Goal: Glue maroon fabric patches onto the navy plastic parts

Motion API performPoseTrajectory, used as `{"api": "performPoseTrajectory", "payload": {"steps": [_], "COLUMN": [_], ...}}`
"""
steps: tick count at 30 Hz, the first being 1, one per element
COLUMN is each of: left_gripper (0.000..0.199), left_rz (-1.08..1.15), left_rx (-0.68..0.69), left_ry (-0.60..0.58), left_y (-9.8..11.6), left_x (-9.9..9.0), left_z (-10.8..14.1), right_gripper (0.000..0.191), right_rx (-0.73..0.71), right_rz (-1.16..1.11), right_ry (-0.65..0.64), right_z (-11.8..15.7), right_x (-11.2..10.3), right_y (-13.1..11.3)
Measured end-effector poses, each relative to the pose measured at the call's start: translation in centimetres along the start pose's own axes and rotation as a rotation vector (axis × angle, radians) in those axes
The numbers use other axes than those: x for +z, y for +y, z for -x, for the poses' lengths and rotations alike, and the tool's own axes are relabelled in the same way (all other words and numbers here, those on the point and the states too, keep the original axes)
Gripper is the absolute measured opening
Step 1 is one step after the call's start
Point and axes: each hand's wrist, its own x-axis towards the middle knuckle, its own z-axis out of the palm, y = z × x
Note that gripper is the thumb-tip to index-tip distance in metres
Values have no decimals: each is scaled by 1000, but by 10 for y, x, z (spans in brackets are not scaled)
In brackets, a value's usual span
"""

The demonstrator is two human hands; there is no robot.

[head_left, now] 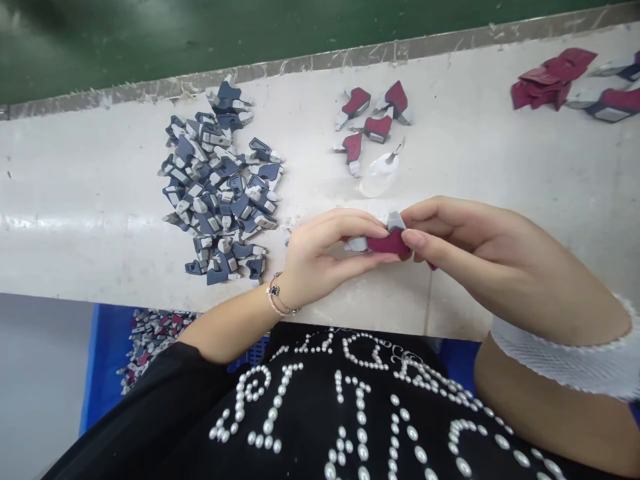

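Note:
Both hands meet over the bench, closed on one small maroon-and-grey plastic part [387, 245]. My left hand [330, 250] pinches its maroon body between thumb and fingers, and a light grey tab sticks out inside the grip. From the other side, my right hand [450, 243] presses its thumb and fingertips against the part's end. A sliver of maroon shows under the right fingers; what it belongs to is hidden. Just beyond the hands lies a small translucent bottle [379, 176] with a thin dark tip. Several maroon-topped grey parts [377, 127] lie behind the bottle.
A heap of blue-and-grey parts [220, 193] spreads across the bench [90, 200] on the left. Flat maroon pieces [553, 77] are piled at the far right, beside more parts [615, 103]. Below the bench's front edge, a blue bin [107, 353] holds many mixed parts.

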Motion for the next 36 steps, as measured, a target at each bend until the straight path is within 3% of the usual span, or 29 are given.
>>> {"api": "performPoseTrajectory", "payload": {"steps": [5,14,18,22,26,36], "left_gripper": [35,32,30,39,40,29], "left_rz": [17,28,64,137,164,123], "left_rx": [17,56,-17,-185,-290,-268], "left_ry": [3,18,42,41,-11,-49], "left_y": [-1,-2,1,3,5,10], "left_x": [-2,-1,0,2,3,-3], "left_z": [-1,-1,0,3,5,2], "right_gripper": [21,22,19,15,15,9], "right_rx": [20,-69,-101,-156,-187,-262], "right_rz": [27,216,321,389,432,569], "right_ry": [29,28,49,77,82,78], "right_z": [4,12,16,17,17,24], "right_x": [2,5,8,11,10,13], "right_y": [-4,-9,-9,-7,-6,-8]}}
